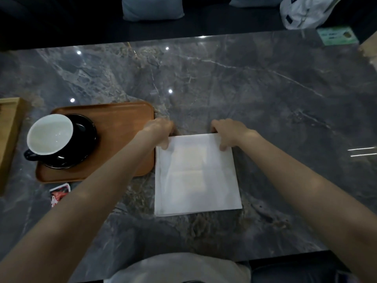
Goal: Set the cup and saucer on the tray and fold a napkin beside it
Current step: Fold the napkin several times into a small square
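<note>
Napkin: we see the white napkin (196, 174) folded square, just right of the tray (122, 119).
Hands: our left hand (160, 129) and right hand (229, 132) seemingly pinch its far corners.

A lounge-style sitting area, possibly a café or a living room: a polished dark grey marble-look tabletop (224, 78) mirrors small ceiling lights, and beyond its far edge runs dark upholstered seating with pale blue cushions (152, 8). A white plastic bag (304, 12) sits on that seat, and a green printed card (337, 35) lies at the far right corner. A wooden serving tray (122, 119) holds a white-lined cup (50, 136) on a black saucer (85, 144), with a white napkin (195, 174) just beside it, pointing to table service.
</note>
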`<action>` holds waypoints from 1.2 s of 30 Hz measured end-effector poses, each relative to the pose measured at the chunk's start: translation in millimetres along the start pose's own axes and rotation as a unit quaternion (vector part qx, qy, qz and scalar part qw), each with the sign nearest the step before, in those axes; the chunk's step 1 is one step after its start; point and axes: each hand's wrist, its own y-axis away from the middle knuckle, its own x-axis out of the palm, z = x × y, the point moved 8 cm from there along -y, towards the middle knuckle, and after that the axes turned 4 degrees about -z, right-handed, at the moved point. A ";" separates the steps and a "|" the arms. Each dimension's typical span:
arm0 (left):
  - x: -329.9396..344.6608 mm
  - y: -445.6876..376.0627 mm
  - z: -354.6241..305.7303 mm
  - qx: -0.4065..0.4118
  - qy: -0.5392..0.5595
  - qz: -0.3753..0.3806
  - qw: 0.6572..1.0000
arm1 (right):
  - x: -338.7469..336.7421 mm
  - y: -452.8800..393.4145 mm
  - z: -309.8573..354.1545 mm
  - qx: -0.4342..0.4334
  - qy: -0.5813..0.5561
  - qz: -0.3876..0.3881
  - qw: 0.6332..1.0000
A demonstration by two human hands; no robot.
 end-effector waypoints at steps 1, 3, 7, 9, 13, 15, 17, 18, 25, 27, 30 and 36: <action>0.5 -1.6 -1.5 0.001 -0.018 0.013 1.000 | 0.4 -2.7 -0.3 0.003 0.006 0.022 1.000; 1.6 -4.8 -3.2 -0.002 -0.038 0.029 0.999 | 0.4 -6.0 -0.8 0.011 0.020 0.058 0.998; 0.6 -5.5 -2.7 -0.006 -0.039 0.045 0.998 | -5.0 -6.4 2.1 0.019 0.023 0.064 0.998; 1.0 -2.5 -2.9 -0.007 -0.022 0.051 0.998 | -6.2 -5.9 5.5 0.009 0.049 0.053 0.997; 0.4 6.6 -9.4 0.017 0.023 0.028 0.999 | -5.7 -2.9 11.8 -0.004 0.059 0.036 0.998; -1.5 13.5 -13.1 0.029 0.025 -0.014 0.999 | -6.2 1.2 12.8 -0.013 0.057 0.021 0.998; -2.0 20.8 -16.2 0.036 0.014 -0.064 0.997 | -5.9 7.6 11.2 -0.025 0.047 -0.009 0.999; -1.1 24.3 -16.7 0.038 0.007 -0.081 0.996 | -5.4 11.9 9.4 -0.028 0.033 -0.030 0.999; -3.4 60.8 -18.9 0.088 -0.017 -0.165 0.982 | -1.8 54.3 7.1 -0.029 0.000 -0.176 0.984; -11.3 76.7 -19.5 0.123 -0.003 -0.215 0.969 | -4.5 67.7 6.2 -0.028 -0.015 -0.191 0.981; -21.1 103.9 -24.4 0.206 0.023 -0.313 0.927 | -3.1 84.8 3.4 -0.032 -0.018 -0.200 0.979; -3.9 141.2 -46.1 0.268 -0.009 -0.336 0.903 | 12.2 114.4 17.7 -0.103 0.128 -0.276 0.947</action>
